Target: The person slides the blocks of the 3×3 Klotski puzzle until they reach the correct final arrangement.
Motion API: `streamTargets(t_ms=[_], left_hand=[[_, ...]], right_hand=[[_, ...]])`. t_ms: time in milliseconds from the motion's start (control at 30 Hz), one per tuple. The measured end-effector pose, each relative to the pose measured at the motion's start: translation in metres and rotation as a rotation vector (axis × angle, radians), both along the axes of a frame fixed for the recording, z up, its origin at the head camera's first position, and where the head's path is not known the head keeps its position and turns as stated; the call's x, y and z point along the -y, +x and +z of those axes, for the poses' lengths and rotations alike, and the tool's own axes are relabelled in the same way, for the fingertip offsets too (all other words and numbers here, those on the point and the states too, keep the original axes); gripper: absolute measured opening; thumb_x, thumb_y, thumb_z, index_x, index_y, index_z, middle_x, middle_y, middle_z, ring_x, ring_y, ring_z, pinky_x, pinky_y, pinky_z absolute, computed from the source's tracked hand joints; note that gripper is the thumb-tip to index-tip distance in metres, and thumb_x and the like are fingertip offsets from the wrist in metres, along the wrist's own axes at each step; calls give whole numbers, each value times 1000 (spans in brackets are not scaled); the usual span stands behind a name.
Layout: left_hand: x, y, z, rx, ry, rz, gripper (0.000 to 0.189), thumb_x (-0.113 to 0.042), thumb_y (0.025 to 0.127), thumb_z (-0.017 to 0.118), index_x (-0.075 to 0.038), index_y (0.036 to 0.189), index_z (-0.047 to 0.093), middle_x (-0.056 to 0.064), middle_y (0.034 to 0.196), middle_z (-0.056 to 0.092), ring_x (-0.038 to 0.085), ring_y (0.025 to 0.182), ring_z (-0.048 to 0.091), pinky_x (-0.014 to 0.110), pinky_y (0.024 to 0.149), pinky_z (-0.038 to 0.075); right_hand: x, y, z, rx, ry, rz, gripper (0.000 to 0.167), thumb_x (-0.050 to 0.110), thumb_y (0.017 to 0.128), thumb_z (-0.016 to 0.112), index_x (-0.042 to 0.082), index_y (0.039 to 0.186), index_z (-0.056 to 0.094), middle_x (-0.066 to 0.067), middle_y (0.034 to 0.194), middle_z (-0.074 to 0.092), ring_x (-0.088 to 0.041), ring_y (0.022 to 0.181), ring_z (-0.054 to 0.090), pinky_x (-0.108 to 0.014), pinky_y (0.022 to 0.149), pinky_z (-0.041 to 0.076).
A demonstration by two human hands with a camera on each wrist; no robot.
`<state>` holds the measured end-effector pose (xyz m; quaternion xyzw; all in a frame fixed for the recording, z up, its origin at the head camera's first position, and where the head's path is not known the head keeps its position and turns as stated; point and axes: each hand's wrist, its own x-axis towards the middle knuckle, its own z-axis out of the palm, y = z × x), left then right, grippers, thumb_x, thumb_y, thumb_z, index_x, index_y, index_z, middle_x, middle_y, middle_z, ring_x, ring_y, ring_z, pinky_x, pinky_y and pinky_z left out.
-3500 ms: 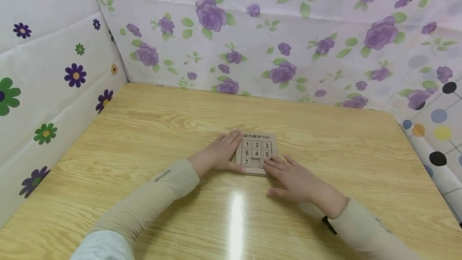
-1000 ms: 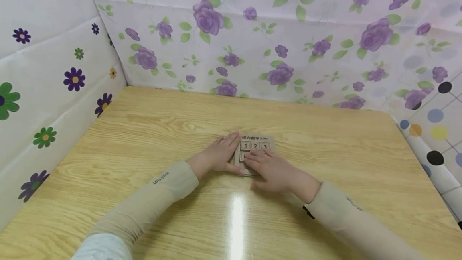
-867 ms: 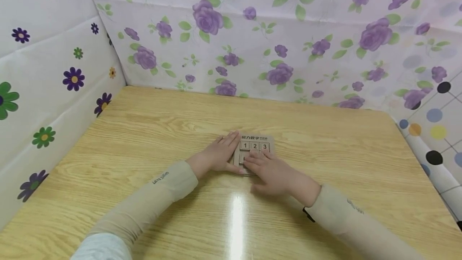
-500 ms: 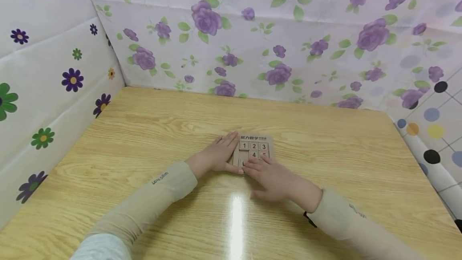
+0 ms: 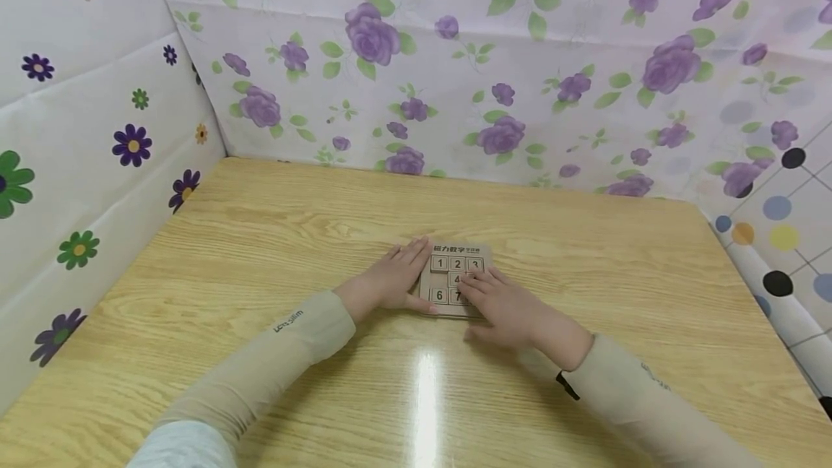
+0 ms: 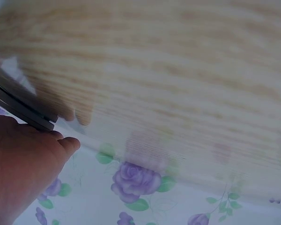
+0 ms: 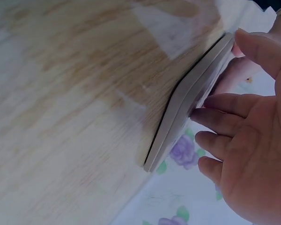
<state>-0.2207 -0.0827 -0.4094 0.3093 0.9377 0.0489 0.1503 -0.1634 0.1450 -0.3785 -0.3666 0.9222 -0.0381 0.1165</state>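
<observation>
A tan number sliding puzzle lies flat on the table. Tiles 1, 2 and 3 fill its top row. The left cell of the middle row is a gap, with tile 4 beside it. Below sit tile 6 and tile 7; fingers cover the tiles at right. My left hand rests along the puzzle's left side, fingers straight, thumb at the front corner. With its fingers extended, my right hand touches the tiles around 4. The right wrist view shows those fingertips at the puzzle's face.
The wood-grain table extends around the puzzle on all sides. Cloth with purple flowers hangs behind its far edge. A flowered sheet stands at the left, and a dotted one at the right.
Tile 7 has slid right into the bottom middle and tile 6 down into the bottom left, leaving the gap above it. My right hand has just shifted slightly right; the left stays put.
</observation>
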Motion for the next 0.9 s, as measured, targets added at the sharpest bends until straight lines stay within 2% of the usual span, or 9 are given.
streamTargets(t_ms=[533, 733, 900], left_hand=[[1, 2, 2, 12, 10, 10, 115, -72, 78, 54, -3, 152, -1, 12, 160, -5, 25, 148, -2, 43, 121, 5], [2, 1, 3, 10, 5, 9, 116, -73, 78, 54, -3, 152, -1, 12, 160, -5, 25, 148, -2, 43, 121, 5], [1, 1, 2, 3, -2, 0, 117, -75, 77, 53, -4, 152, -2, 12, 160, -6, 25, 148, -2, 42, 121, 5]], right_hand=[[13, -6, -2, -15, -21, 74, 75, 43, 89, 61, 0, 145, 36, -15, 153, 33, -34, 143, 25, -52, 119, 14], [11, -9, -3, 25, -51, 71, 74, 41, 89, 61, 0, 145, 36, -14, 153, 31, -35, 144, 21, -53, 119, 12], [-1, -9, -3, 39, -95, 36, 74, 39, 90, 62, 0, 146, 34, -17, 153, 31, -39, 143, 21, -55, 118, 13]])
